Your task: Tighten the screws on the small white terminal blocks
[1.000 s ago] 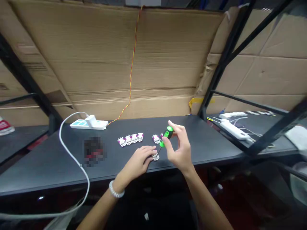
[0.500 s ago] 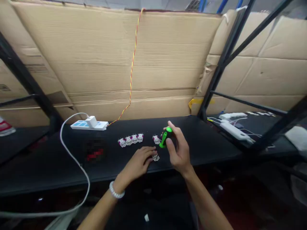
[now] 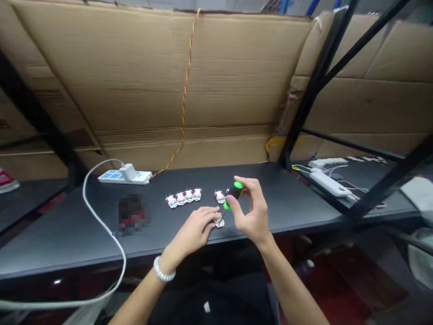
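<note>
Steadying a small white piece (image 3: 219, 223) near the front edge of the dark table (image 3: 294, 194), that's the left hand's (image 3: 192, 228) job here, pale bracelet (image 3: 163, 269) on the wrist. Its fingers lie pretty much together, and the tips and thumb look to be pinching the piece's left side.

The right hand (image 3: 252, 212) has a green-and-black screwdriver (image 3: 234, 192) by the handle, thumb and forefinger pinching it; the other fingers are partly hidden, so can't tell how they sit. The shaft slants down to the piece, tip seemingly on it. Can't make out any screw at this size.

So, progress: I'd call this one piece mid-job. Just past it sits another white piece (image 3: 219, 197), with something purple and white (image 3: 228, 192) mostly hidden behind the screwdriver, likely one more. Off to the left there's a row of four pieces (image 3: 189, 196), purple bits at the ends and thin pins sticking up. My guess is that one group is done and the other is left, but no clue which is which, they look too alike from here.

Further back is a white power strip (image 3: 140, 177) with a plug in it, then a cardboard wall (image 3: 237, 81).
</note>
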Demonstrator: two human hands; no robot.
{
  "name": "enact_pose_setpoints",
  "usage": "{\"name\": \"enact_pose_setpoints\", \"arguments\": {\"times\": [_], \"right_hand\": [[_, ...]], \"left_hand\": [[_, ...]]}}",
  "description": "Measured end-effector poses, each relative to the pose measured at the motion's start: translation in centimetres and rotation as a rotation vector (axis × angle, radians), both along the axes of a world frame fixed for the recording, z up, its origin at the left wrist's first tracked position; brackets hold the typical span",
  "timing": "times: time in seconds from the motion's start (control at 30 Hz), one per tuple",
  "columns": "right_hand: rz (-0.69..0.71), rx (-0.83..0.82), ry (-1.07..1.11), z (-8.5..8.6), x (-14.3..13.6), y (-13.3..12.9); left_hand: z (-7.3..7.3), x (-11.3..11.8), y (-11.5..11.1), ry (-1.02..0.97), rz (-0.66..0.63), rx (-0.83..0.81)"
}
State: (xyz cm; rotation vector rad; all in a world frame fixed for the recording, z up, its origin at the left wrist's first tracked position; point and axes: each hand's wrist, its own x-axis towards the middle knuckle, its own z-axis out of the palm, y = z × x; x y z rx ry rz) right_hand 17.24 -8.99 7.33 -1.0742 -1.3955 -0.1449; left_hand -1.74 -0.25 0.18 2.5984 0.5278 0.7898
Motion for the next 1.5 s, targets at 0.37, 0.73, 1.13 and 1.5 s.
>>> {"name": "enact_pose_setpoints", "arguments": {"times": [0.37,0.73,1.13,1.5], "right_hand": [[-0.022,0.020,-0.025,0.4,0.4,-0.4],[0.080,-0.011,0.044,0.0,0.8,-0.2],[-0.049,0.035,0.033,0.4,2.0,-0.1],[-0.140,0.086,0.076,0.4,2.7,0.9]], "left_hand": [[0.3,0.1,-0.2,0.022,0.008,-0.006],[0.0,0.0,-0.1,0.021,-0.001,-0.009],[0.1,0.0,-0.1,0.035,0.018,-0.032],[0.9,-0.4,-0.6,0.159,0.009,0.024]]}}
